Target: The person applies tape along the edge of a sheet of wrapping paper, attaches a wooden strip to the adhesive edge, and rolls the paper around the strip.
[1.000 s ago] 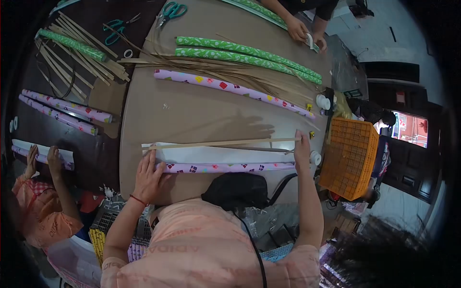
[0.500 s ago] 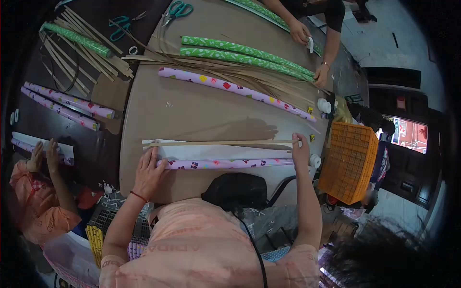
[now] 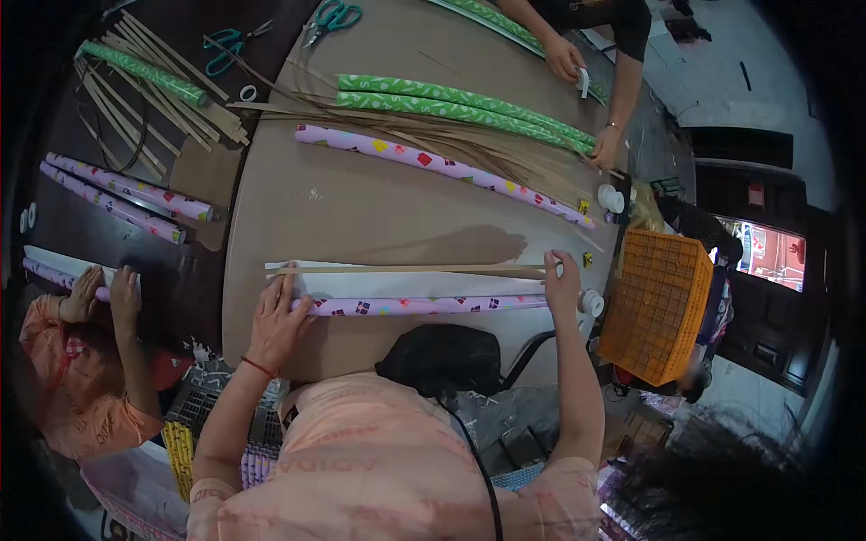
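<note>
A purple patterned paper roll [image 3: 424,307] lies before me, its white inner side [image 3: 406,285] facing up beyond the rolled part. Along the far edge of the white paper runs a thin tan strip [image 3: 415,269]. My left hand [image 3: 278,317] rests with spread fingers on the left end of the roll and paper, fingertips at the strip's left end. At the right end, my right hand [image 3: 561,281] pinches the tip of the strip between thumb and fingers. A black pouch [image 3: 442,359] lies on the near side of the roll.
Beyond lie another purple roll [image 3: 433,164], two green rolls [image 3: 451,97], brown strips [image 3: 379,124] and scissors [image 3: 334,18]. White tape rolls [image 3: 591,303] and an orange crate [image 3: 657,305] are at the right. Co-workers' hands [image 3: 564,59] show at the top and far left.
My right hand has shifted slightly left along the strip, which now lies flatter on the white paper. The upper co-worker's one hand has moved to the green rolls' right end.
</note>
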A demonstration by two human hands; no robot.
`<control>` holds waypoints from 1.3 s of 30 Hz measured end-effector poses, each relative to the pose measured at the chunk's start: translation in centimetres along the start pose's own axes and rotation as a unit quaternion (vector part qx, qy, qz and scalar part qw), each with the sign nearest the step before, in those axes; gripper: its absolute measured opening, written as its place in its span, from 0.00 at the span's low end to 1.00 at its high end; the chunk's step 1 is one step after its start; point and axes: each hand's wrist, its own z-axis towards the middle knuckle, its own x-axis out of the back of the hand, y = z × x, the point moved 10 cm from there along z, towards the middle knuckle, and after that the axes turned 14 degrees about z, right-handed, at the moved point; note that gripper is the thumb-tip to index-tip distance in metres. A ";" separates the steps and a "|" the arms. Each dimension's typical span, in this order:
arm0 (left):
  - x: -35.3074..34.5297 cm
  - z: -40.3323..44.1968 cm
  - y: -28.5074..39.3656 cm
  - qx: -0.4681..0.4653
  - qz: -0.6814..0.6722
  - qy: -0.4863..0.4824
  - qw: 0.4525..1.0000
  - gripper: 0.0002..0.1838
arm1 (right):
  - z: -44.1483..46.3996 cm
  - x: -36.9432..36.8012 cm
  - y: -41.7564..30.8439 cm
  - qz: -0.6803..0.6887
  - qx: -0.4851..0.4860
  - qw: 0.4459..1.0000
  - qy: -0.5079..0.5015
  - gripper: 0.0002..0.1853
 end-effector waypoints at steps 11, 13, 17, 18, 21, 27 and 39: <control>0.7 0.3 0.0 0.008 -0.014 -0.021 1.000 0.16 | -0.3 -1.0 1.1 -0.064 0.032 0.997 -0.040 0.21; 0.8 0.4 0.0 0.008 -0.016 -0.020 1.000 0.16 | -0.6 -1.0 0.6 -0.082 0.039 0.995 -0.030 0.21; 0.8 0.4 -0.1 0.003 -0.021 -0.015 1.000 0.17 | -0.4 -0.6 -2.1 -0.270 0.087 0.958 -0.040 0.21; 0.8 0.3 0.0 0.005 -0.034 -0.017 0.999 0.17 | -0.1 0.0 0.0 -0.202 0.091 0.975 -0.016 0.19; 0.0 0.0 -0.1 0.001 -0.024 -0.024 0.999 0.18 | 0.1 0.2 -1.0 -0.117 0.074 0.987 -0.077 0.18; 0.7 0.3 -0.1 0.006 -0.028 -0.015 0.999 0.17 | 0.1 0.1 -5.5 -0.111 0.132 0.985 -0.009 0.13; 0.7 0.3 -0.3 0.010 -0.048 -0.030 0.998 0.16 | -8.1 9.8 -15.2 -0.107 0.219 0.969 -0.052 0.09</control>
